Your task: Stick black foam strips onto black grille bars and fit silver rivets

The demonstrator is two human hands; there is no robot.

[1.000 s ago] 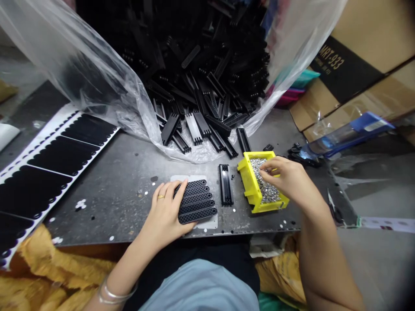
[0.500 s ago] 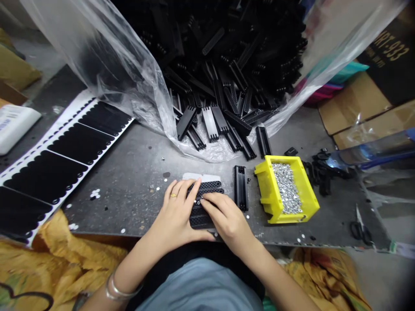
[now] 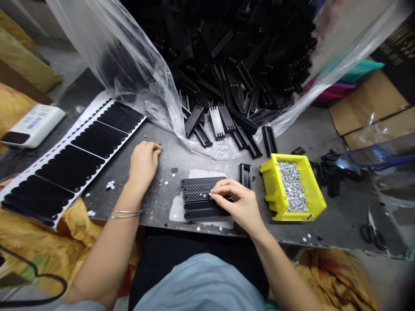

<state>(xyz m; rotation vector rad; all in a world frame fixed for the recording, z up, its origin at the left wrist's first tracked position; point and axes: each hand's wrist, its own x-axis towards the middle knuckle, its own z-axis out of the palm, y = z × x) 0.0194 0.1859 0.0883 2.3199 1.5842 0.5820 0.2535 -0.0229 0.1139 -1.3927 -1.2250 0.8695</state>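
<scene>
Several black mesh strips [image 3: 198, 198] lie side by side on a pale template at the near edge of the grey metal table [image 3: 155, 190]. My right hand [image 3: 238, 203] rests on their right ends, thumb and forefinger pinched on a tiny silver piece over the middle strip. My left hand [image 3: 143, 162] is well to the left, fingers curled with the tips on the bare tabletop, between the strips and a long white sheet of black adhesive pads [image 3: 69, 160]. A yellow bin [image 3: 275, 190] of small silver pieces stands right of my right hand.
A big clear plastic bag [image 3: 136, 73] spilling black plastic strips fills the back of the table. One loose black strip [image 3: 245, 175] lies beside the bin. Scissors [image 3: 371, 231] sit at the right edge, cardboard boxes [image 3: 363, 99] behind, and a white device [image 3: 32, 125] at far left.
My left hand has left the mesh strips and moved left onto the bare tabletop. My right hand came from the yellow bin to the strips and stays pinched there.
</scene>
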